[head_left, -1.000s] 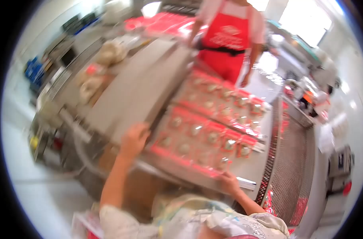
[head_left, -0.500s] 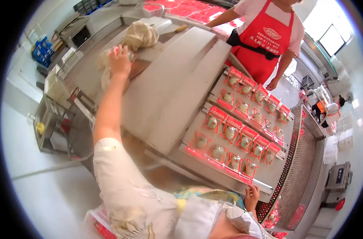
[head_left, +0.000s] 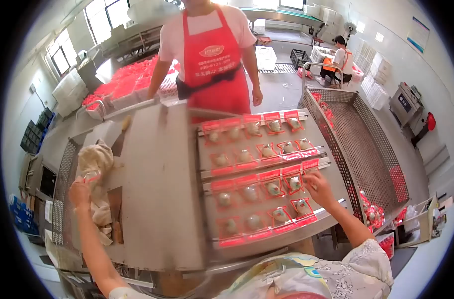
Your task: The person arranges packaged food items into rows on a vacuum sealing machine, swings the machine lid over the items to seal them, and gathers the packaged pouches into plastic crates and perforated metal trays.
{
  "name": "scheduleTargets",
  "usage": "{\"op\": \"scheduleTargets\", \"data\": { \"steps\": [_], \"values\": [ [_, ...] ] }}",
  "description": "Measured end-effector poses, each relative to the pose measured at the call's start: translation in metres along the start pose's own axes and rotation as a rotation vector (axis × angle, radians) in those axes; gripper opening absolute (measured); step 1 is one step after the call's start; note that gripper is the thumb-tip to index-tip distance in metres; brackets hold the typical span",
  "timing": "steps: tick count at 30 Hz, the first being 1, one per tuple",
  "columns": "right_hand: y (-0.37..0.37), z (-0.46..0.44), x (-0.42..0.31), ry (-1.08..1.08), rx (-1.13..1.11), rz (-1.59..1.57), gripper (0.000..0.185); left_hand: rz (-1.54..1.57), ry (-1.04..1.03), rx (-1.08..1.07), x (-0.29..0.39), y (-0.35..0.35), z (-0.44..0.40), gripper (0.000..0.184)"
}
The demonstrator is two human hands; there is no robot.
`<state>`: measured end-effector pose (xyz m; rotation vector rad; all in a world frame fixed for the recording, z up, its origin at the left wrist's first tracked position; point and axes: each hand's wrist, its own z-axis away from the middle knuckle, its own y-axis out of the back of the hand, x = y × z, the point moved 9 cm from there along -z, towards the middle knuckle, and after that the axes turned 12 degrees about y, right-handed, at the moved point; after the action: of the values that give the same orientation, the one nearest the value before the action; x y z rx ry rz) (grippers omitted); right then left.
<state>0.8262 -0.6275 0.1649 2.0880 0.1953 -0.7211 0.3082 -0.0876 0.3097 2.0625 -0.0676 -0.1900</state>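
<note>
My left hand [head_left: 80,193] is closed on a clear packet with red edges [head_left: 91,176], beside a crumpled beige cloth [head_left: 96,158] on the left of the worktop. My right hand [head_left: 318,189] has its fingers bent but apart over the right end of the nearer packet rows, partly hiding a packet under a red label [head_left: 309,164]. Clear red-edged packets with pale round contents [head_left: 294,184] lie in rows on the machine plate [head_left: 331,149], between metal bars. The raised flat cover [head_left: 154,199] stands left of them.
A person in a red apron [head_left: 214,65] stands across the machine. A perforated metal trough [head_left: 369,144] runs along the right, with packets [head_left: 372,212] by its near end. Another person [head_left: 340,62] sits farther back. A wooden-handled tool [head_left: 118,232] lies beside the cloth.
The view has swung left and shifted. My left hand moved from the cover's edge to the cloth and now holds a packet. My right hand went from the plate's front edge to the packets' right end.
</note>
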Motion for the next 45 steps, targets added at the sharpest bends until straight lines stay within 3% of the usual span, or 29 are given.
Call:
{"op": "scheduleTargets", "data": {
  "steps": [2,3,4,6,7,9,10,11,12,13,15,17,19,22,25,26,27,29,30,32,35,38,39,42,43,44,45],
  "values": [
    [-0.024,-0.026,-0.004,-0.161,0.003,-0.079,0.031,0.175,-0.12,0.043,0.065,0.054,0.027,0.021],
    [-0.055,-0.028,-0.012,-0.152,-0.066,-0.313,0.031,0.255,-0.183,0.047,0.098,0.078,0.043,0.018],
    [-0.086,-0.023,-0.024,-0.15,-0.142,-0.546,0.032,0.329,-0.249,0.014,0.139,0.087,0.066,0.035],
    [-0.127,-0.014,-0.062,-0.184,-0.361,-0.726,0.035,0.574,-0.348,-0.191,0.219,0.083,0.121,0.043],
    [-0.139,-0.01,-0.067,-0.35,-0.326,-0.953,0.035,0.693,-0.383,-0.305,0.258,0.082,0.148,0.047],
    [-0.153,0.003,-0.07,-0.688,-0.244,-1.392,0.036,0.585,-0.478,-0.289,0.336,0.081,0.22,0.045],
    [-0.15,0.008,-0.062,-0.776,-0.153,-1.553,0.036,0.758,-0.432,-0.454,0.366,0.064,0.254,0.04],
    [-0.148,0.015,-0.051,-0.868,-0.054,-1.712,0.035,0.656,-0.515,-0.5,0.403,0.093,0.289,0.032],
    [-0.147,0.022,-0.039,-0.959,0.05,-1.864,0.035,0.8,-0.576,-0.564,0.426,0.099,0.322,0.029],
    [-0.141,0.037,-0.016,-0.996,0.076,-1.746,0.034,0.94,-0.638,-0.639,0.449,0.106,0.356,0.028],
    [-0.121,0.07,0.039,-1.052,0.115,-1.51,0.034,0.898,-0.728,-0.583,0.486,0.091,0.418,0.027],
    [-0.107,0.107,0.095,-1.125,0.225,-1.32,0.033,0.982,-0.589,-0.821,0.515,0.058,0.451,0.03],
    [-0.098,0.129,0.137,-1.008,0.307,-1.372,0.031,1.146,-0.213,-1.339,0.533,0.036,0.484,0.032],
    [-0.055,0.135,0.14,-0.998,0.383,-1.367,0.031,1.148,-0.002,-1.691,0.564,0.006,0.533,0.031],
    [-0.062,0.159,0.17,-0.945,0.221,-1.339,0.034,1.18,-0.088,-2.118,0.593,-0.016,0.592,0.037],
    [-0.032,0.143,0.135,-0.942,0.169,-1.468,0.038,1.235,-0.072,-2.059,0.592,0.008,0.588,0.038],
    [-0.043,0.159,0.153,-0.935,0.067,-1.514,0.043,1.276,-0.051,-2.016,0.594,0.029,0.577,0.04],
    [-0.036,0.173,0.161,-0.982,-0.029,-1.501,0.043,0.961,-0.278,-1.944,0.597,0.004,0.597,0.036],
    [-0.026,0.178,0.163,-1.021,-0.131,-1.385,0.044,0.954,-0.177,-2.099,0.597,0.042,0.592,0.033],
    [-0.02,0.181,0.166,-0.996,-0.16,-1.413,0.046,1.008,-0.141,-2.191,0.606,0.001,0.627,0.028],
    [0.007,0.18,0.187,-1.011,-0.321,-1.164,0.051,1.125,0.051,-2.361,0.611,0.028,0.623,0.025],
    [0.029,0.184,0.195,-1.019,-0.562,-0.84,0.052,1.149,0.15,-2.238,0.613,0.03,0.612,0.025],
    [0.036,0.185,0.201,-0.999,-0.644,-0.725,0.051,1.13,0.133,-2.255,0.613,0.03,0.613,0.025],
    [0.02,0.194,0.203,-0.85,-0.651,-0.89,0.046,1.148,0.11,-2.223,0.614,0.037,0.603,0.023],
    [0.028,0.183,0.189,-0.817,-0.784,-0.794,0.044,1.192,0.126,-2.172,0.615,0.044,0.6,0.022],
    [0.005,0.194,0.207,-0.655,-0.784,-0.81,0.041,1.223,0.09,-2.163,0.616,0.032,0.606,0.02],
    [0.011,0.185,0.197,-0.7,-0.799,-0.729,0.036,1.254,0.054,-2.153,0.618,0.02,0.612,0.018]
  ]
}}
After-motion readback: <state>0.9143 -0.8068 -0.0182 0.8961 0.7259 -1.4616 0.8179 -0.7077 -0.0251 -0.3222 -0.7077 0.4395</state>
